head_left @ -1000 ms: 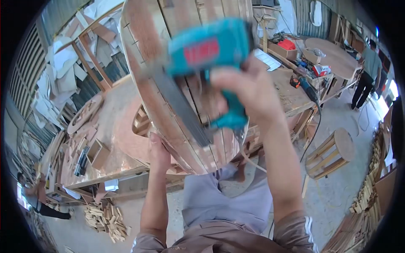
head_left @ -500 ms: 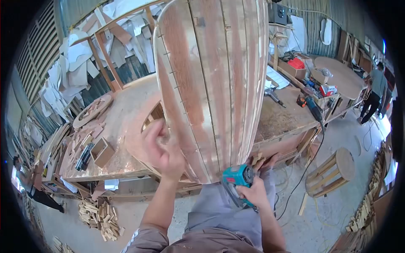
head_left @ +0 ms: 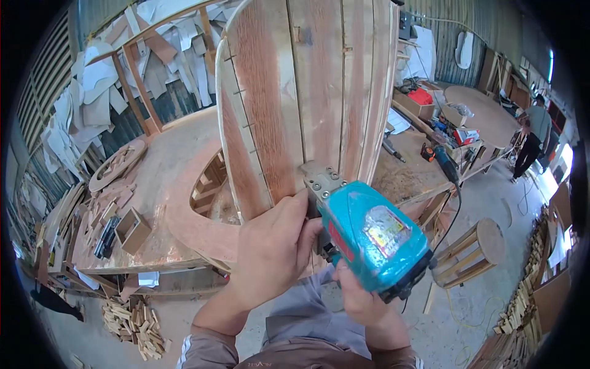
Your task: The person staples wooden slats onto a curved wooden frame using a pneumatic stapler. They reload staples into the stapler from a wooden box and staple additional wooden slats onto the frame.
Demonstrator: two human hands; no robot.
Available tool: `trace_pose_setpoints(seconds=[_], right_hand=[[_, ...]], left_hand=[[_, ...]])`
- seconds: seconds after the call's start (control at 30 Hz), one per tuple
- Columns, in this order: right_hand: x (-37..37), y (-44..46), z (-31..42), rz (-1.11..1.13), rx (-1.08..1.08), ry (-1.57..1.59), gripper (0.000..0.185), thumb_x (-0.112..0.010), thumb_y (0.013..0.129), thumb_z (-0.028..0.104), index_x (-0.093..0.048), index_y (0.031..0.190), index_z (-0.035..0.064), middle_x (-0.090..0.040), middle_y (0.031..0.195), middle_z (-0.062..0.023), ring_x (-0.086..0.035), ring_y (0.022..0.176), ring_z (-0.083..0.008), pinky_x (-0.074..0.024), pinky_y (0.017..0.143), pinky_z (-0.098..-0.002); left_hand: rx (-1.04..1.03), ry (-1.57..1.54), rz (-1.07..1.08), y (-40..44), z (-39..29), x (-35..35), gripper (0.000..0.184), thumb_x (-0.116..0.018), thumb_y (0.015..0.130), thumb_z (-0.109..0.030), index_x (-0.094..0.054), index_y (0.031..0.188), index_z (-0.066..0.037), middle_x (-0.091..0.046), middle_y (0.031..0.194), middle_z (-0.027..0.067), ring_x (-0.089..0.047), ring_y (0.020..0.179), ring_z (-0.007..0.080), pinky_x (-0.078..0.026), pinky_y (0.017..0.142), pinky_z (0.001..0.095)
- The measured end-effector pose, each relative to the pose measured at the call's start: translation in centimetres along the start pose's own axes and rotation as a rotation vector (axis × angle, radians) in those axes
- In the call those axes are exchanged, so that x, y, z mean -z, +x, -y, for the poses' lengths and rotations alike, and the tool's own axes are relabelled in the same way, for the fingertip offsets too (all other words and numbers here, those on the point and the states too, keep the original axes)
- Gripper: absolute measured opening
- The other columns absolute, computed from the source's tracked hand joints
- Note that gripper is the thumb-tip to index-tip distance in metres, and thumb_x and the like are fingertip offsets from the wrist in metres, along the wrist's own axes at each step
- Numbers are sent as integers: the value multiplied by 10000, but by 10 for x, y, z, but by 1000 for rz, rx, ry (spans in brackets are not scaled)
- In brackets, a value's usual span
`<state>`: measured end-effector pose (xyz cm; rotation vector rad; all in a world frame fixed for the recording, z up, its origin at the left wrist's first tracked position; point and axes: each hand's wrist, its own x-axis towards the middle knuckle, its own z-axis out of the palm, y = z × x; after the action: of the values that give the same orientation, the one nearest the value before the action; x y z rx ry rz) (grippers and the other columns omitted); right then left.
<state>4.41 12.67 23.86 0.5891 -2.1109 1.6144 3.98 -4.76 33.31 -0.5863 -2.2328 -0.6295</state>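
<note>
At slatted panel (head_left: 264, 117): right fingers (head_left: 351, 286) curled round nailer (head_left: 375, 237).

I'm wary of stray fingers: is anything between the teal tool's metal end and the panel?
Nothing visible stands between the teal tool's metal end and the panel, though contact is unclear. The left hand is close beside that end.

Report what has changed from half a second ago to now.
The nail gun has come up from the lower end of the slatted panel, its nose now in front of the slats. The left hand has moved from near the panel's left edge to beside that nose. The right hand keeps hold of the gun. The round slatted stand stays on the floor.
</note>
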Motion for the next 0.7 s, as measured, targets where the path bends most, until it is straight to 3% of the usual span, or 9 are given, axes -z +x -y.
trace_pose_setpoints(seconds=[0.07,0.1,0.2,0.3,0.4,0.5,0.6,0.63,0.7], right_hand=[[1,6,7,-13,-5,-58,471,-815,656,131,-611,1040,-49,-663,927,-104,-657,804,-238,-520,770,-350],[5,18,19,38,150,-102,457,-807,658,133,-614,1031,-48,-662,919,-111,-656,789,-240,-517,744,-345],[8,34,41,65,307,-97,407,-782,672,132,-628,1005,-44,-662,880,-123,-655,742,-238,-509,674,-333],[6,34,48,52,125,-4,388,-790,683,144,-642,994,-34,-671,860,-101,-655,719,-228,-511,657,-320],[2,31,43,-19,203,70,373,-794,706,154,-653,998,-30,-676,843,-80,-651,680,-218,-516,638,-304],[4,15,37,-41,41,123,445,-805,726,185,-643,1084,-25,-672,1005,-112,-653,872,-253,-522,790,-355],[13,4,28,53,133,-389,534,-801,738,209,-615,1187,-11,-610,1200,-152,-560,1121,-323,-399,1013,-490],[14,8,34,117,12,-278,586,-802,735,225,-590,1228,-10,-571,1257,-164,-499,1187,-350,-313,1054,-536],[12,16,45,84,-80,-141,641,-801,728,236,-562,1269,-10,-555,1281,-174,-494,1202,-360,-260,1063,-580]], left_hand=[[-3,-9,-4,3,3,1,341,-701,843,-78,-542,1116,52,-595,819,185,-640,732,360,-495,599,434],[-6,-12,-14,5,3,4,341,-701,843,-78,-542,1116,52,-595,819,185,-640,732,360,-495,599,434],[26,7,55,8,2,9,276,-690,852,-77,-535,1055,28,-592,783,181,-636,706,373,-489,589,450],[4,-49,26,11,5,10,238,-685,854,-72,-532,1016,13,-587,756,179,-628,679,382,-485,582,455],[34,-63,56,10,5,11,244,-687,853,-73,-534,1021,15,-587,761,182,-632,685,380,-483,580,454],[22,-97,56,11,6,12,244,-689,857,-79,-535,1020,15,-588,767,179,-635,690,375,-483,579,451],[-32,-44,57,17,1,16,248,-693,861,-89,-537,1022,17,-588,776,174,-639,692,366,-489,578,447],[-23,-50,39,20,0,16,246,-694,862,-92,-539,1019,17,-588,781,171,-641,692,362,-492,576,445],[-17,-59,13,25,0,18,245,-695,864,-96,-540,1016,17,-588,786,169,-643,692,358,-495,575,442]])
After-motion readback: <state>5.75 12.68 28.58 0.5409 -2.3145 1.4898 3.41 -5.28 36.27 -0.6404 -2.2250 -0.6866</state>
